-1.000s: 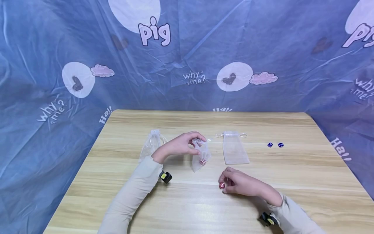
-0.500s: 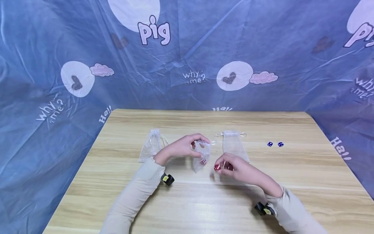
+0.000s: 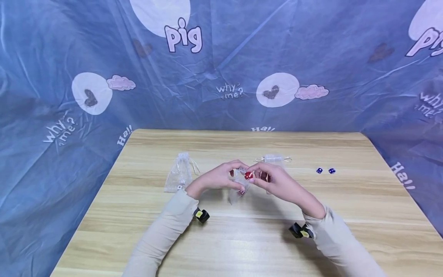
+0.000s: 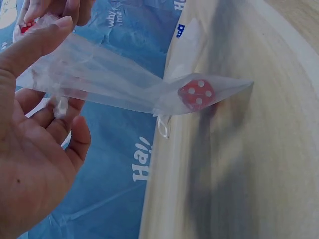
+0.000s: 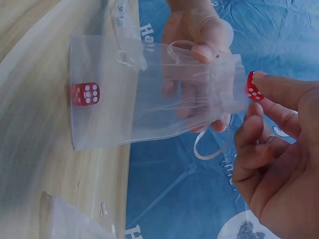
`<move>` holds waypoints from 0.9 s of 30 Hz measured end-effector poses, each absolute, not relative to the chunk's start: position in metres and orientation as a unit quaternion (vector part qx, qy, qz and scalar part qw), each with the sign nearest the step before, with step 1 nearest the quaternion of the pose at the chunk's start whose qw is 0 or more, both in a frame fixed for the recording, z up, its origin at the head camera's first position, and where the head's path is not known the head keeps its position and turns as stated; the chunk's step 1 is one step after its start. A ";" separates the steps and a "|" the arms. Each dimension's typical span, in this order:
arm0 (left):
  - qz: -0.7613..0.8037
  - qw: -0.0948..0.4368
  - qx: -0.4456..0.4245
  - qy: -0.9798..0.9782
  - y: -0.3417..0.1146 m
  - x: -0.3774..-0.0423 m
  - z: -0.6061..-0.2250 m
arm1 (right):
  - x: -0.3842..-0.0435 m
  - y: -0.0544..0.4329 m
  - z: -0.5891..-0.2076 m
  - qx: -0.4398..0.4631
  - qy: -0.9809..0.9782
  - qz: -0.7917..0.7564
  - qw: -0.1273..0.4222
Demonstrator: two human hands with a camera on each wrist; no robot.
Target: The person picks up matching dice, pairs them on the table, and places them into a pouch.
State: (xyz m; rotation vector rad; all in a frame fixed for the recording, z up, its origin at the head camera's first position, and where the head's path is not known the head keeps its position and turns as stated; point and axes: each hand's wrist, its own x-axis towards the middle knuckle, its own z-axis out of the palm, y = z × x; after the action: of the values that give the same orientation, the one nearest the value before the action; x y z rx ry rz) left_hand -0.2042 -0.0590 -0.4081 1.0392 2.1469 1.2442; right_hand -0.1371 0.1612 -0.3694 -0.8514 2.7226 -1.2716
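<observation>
My left hand [image 3: 219, 176] holds a sheer white drawstring pouch [image 5: 124, 119] near its mouth, with fingers and thumb spread around the top. Low in the pouch sits a red die [image 5: 85, 94] with white pips, seen through the fabric. Between thumb and forefinger, my right hand [image 3: 282, 184] pinches a second red die [image 5: 254, 87]. That die is right at the pouch's mouth, and the two hands almost meet there in the head view. The pouch hangs down from the left hand, its drawstring loop [image 5: 202, 149] dangling at the side.
Left of the hands lies another sheer pouch [image 3: 174, 175] with white dice [image 3: 182, 181] in it. A flat pouch [image 3: 273, 158] is partly hidden behind the right hand. Two blue dice [image 3: 319, 170] lie farther right on the wooden table [image 3: 221, 242]. Blue printed cloth [image 3: 207, 111] surrounds the table.
My right hand has moved up and left, carrying the red die from near the table to the pouch's mouth. The left hand has shifted slightly right, still holding the pouch.
</observation>
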 end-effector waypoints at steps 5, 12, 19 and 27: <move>0.450 0.222 0.373 0.781 -0.058 -0.203 -0.411 | -0.140 0.159 -0.371 -0.272 0.879 -0.393 0.004; 0.459 0.219 0.374 0.775 -0.054 -0.202 -0.417 | -0.141 0.158 -0.371 -0.274 0.880 -0.388 -0.002; 0.498 0.242 0.351 0.756 -0.055 -0.201 -0.421 | -0.141 0.165 -0.373 -0.261 0.877 -0.403 -0.003; 0.504 0.249 0.355 0.747 -0.057 -0.201 -0.421 | -0.145 0.173 -0.383 -0.264 0.887 -0.377 -0.024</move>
State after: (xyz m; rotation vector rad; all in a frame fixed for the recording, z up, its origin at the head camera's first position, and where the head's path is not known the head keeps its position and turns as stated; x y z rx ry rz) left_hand -0.2009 -0.0567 -0.4215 0.9671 2.0345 1.3721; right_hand -0.1450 0.1727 -0.3834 -0.8424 2.8302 -1.2034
